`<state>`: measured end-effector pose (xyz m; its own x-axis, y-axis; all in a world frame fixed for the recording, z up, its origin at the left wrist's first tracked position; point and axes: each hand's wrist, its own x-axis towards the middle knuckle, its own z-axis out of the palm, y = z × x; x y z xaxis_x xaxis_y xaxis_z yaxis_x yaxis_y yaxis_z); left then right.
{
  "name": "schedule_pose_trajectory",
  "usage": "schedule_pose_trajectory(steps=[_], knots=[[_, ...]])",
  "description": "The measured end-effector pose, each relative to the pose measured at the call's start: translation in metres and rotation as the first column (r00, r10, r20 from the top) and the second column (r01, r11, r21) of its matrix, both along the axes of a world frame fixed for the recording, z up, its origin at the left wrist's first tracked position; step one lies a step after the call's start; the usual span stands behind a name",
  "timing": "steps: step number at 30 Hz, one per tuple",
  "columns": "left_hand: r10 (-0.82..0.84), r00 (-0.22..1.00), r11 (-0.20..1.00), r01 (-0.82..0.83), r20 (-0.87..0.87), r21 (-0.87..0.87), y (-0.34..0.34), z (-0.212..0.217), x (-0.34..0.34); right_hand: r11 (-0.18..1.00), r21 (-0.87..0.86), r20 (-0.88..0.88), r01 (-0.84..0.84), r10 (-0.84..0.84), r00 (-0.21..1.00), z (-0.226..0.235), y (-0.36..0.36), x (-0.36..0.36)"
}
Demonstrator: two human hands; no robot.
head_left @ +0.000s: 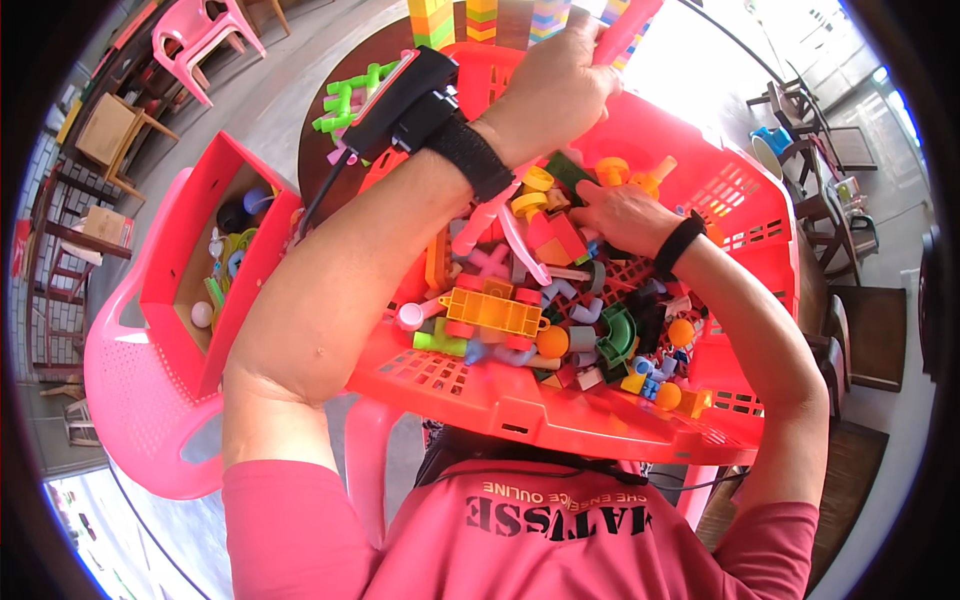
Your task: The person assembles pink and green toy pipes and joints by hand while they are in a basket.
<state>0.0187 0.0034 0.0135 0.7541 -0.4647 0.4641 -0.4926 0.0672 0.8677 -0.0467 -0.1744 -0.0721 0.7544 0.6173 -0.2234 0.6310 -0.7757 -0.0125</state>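
While the left hand [550,90] fingers clench a pink stick [625,30], the right hand [625,215] (fingers half-hidden) rests among toy pieces [500,315].

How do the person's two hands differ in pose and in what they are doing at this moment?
The left hand is raised above the red basket, closed around a pink stick piece; the right hand lies low among the toy pieces, fingers spread. The left wrist carries a bulky black device; the right wears a slim black band. Both reach over the same basket.
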Motion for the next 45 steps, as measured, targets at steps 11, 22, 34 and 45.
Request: schedule_pose_trajectory(steps=[11, 22, 34, 45], knots=[[-0.065, 0.998, 0.997, 0.066, -0.018, 0.045, 0.003, 0.001, -0.002, 0.997, -0.041, -0.114, 0.063, -0.068, 0.991, 0.018, -0.025, -0.024], [-0.302, 0.910, 0.931, 0.346, -0.285, 0.119, 0.000, 0.001, -0.020, 0.550, 0.707, -0.239, 0.445, -0.406, 0.882, 0.104, -0.050, -0.049], [-0.450, 0.718, 0.834, 0.551, -0.531, 0.038, -0.010, 0.003, -0.047, -0.196, 0.903, -0.415, 0.382, -0.170, 0.894, 0.122, -0.066, -0.060], [-0.426, 0.764, 0.829, 0.544, -0.485, 0.128, -0.011, 0.003, -0.057, -0.157, 0.923, -0.378, 0.353, -0.178, 0.909, 0.122, -0.056, -0.064]])
